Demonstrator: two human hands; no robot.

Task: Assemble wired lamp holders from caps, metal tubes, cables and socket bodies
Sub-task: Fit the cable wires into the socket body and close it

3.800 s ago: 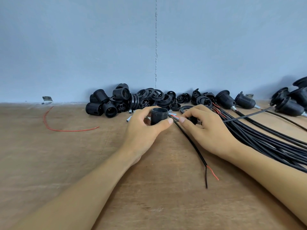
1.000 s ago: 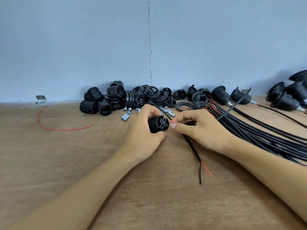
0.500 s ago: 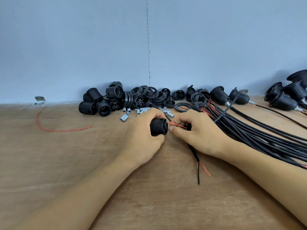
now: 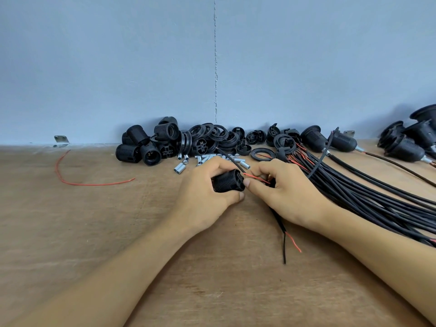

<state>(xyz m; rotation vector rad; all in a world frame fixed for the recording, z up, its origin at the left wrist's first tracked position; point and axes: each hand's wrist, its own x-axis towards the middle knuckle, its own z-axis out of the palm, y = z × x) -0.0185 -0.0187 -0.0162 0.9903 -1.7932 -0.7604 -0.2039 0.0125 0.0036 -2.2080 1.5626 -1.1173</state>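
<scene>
My left hand (image 4: 203, 199) grips a black ribbed socket body (image 4: 227, 181) lying sideways just above the wooden table, its terminal end facing right. My right hand (image 4: 283, 194) pinches a black cable whose thin red wire (image 4: 256, 178) reaches to the socket's terminal end. A black wire rises from the socket toward the pile behind. The cable's other end (image 4: 284, 241) lies on the table below my right hand, split into a black and a red lead. What else my right hand's fingers hold is hidden.
Along the blue wall lies a pile of black socket bodies, rings and caps (image 4: 188, 142). Short metal tubes (image 4: 203, 160) are scattered in front. A thick bundle of black cables (image 4: 368, 192) runs right. Assembled holders (image 4: 401, 142) sit far right. A loose red wire (image 4: 77, 180) lies left.
Over the last second the socket body turned in my left hand so its ribbed side shows more, and the red wire now reaches its terminal end. Both hands stayed in place.
</scene>
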